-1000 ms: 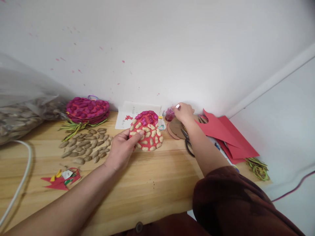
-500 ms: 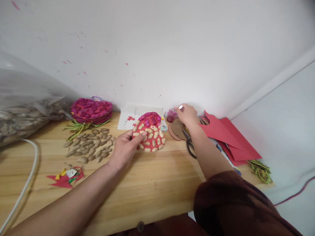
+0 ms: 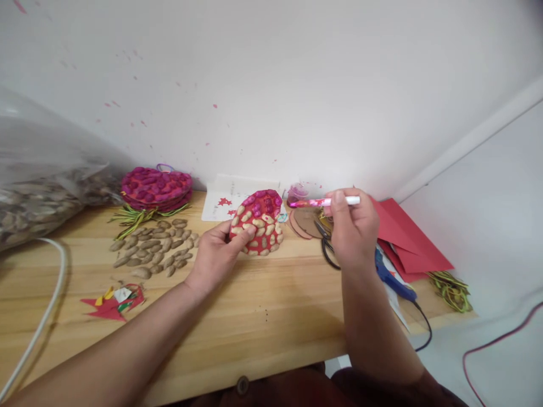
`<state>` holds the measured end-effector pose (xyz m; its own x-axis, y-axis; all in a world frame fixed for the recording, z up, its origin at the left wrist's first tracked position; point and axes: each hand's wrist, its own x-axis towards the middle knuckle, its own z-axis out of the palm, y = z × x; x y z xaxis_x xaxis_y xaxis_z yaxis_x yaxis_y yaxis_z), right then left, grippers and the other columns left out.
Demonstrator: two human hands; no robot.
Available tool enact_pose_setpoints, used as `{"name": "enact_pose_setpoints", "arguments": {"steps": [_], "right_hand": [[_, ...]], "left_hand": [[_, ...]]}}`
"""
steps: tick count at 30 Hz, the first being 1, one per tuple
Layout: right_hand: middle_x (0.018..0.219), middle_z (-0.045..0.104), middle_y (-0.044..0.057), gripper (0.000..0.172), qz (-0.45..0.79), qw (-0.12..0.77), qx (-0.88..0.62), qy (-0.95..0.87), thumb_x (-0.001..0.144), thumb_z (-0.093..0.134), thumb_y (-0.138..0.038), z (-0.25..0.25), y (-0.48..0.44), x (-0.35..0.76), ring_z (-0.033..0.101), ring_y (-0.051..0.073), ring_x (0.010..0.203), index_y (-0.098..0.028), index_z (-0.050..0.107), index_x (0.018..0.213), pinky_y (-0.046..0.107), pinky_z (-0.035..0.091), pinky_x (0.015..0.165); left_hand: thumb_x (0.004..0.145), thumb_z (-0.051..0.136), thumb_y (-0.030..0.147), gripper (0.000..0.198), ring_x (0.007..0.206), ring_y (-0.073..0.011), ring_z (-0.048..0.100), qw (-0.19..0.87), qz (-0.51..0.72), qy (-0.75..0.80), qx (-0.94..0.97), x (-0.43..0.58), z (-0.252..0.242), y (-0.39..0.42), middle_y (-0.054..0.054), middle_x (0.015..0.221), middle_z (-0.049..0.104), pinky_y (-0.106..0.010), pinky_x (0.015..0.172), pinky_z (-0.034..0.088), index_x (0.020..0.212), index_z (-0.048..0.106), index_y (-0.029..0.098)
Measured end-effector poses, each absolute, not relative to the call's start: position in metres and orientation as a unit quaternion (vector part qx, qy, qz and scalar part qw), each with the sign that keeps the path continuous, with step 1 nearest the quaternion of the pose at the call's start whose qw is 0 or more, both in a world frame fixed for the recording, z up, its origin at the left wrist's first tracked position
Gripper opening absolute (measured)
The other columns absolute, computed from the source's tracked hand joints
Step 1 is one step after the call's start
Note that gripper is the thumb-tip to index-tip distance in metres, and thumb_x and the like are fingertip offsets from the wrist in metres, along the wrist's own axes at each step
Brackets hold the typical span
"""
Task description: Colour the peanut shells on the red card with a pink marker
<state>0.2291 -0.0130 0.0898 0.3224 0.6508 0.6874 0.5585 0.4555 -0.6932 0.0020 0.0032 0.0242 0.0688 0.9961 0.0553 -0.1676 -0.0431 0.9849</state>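
Between its thumb and fingers, my left hand grips a round red disc covered with peanuts. The peanuts along the disc's upper part are magenta; the lower ones keep their pale shell colour. My right hand is closed on a white-handled paintbrush, held level with its magenta-wet tip pointing left, apart from the disc. Behind the tip, against the wall, stands a small clear cup with magenta paint. Loose peanuts lie left of my left hand.
Painted magenta discs are stacked at the back left, near a bag of peanuts. A white cable curves along the left. Scissors, brown discs, red paper and a blue-handled corded tool lie right.
My right hand has come back from the paint cup toward me, bringing the paintbrush level and into full view. The peanut-covered disc in my left hand has tilted slightly.
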Motion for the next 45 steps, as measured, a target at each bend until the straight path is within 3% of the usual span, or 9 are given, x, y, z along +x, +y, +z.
{"name": "enact_pose_setpoints", "arguments": {"steps": [8,16,27,45], "right_hand": [[0.081,0.064,-0.001,0.013,-0.010,0.642,-0.448,-0.622,0.104,0.060,-0.036,0.068,-0.027,0.218,0.061,0.013,0.070,-0.025,0.066,0.102,0.031,0.052,0.067],[0.096,0.075,0.003,0.009,-0.086,0.579,-0.476,-0.656,0.101,0.064,-0.032,0.063,-0.029,0.222,0.070,0.020,0.090,-0.025,0.069,0.105,0.039,0.053,0.084],[0.095,0.077,0.001,0.007,-0.138,0.551,-0.457,-0.685,0.100,0.066,-0.025,0.064,-0.028,0.223,0.070,0.019,0.091,-0.024,0.069,0.106,0.039,0.050,0.087],[0.091,0.071,0.003,0.011,-0.064,0.601,-0.464,-0.648,0.101,0.064,-0.032,0.062,-0.025,0.227,0.067,0.019,0.086,-0.024,0.070,0.106,0.039,0.053,0.082]], "left_hand": [[0.081,0.084,0.048,0.033,0.071,-0.0180,0.063,0.466,0.525,0.442,0.559,0.000,0.015,0.002,-0.002,0.079,0.075,-0.028,0.071,0.051,0.071,0.070,0.020],[0.082,0.082,0.048,0.030,0.073,-0.0188,0.062,0.484,0.513,0.439,0.557,0.000,0.016,0.000,0.000,0.075,0.070,-0.029,0.072,0.050,0.083,0.075,0.019],[0.085,0.081,0.046,0.029,0.074,-0.0182,0.065,0.470,0.508,0.445,0.568,-0.001,0.016,0.000,-0.003,0.084,0.077,-0.029,0.074,0.052,0.092,0.079,0.018],[0.070,0.096,0.050,0.040,0.073,-0.0190,0.072,0.590,0.526,0.395,0.468,0.000,0.027,0.001,-0.005,0.080,0.081,-0.030,0.076,0.061,0.089,0.083,0.017]]}}
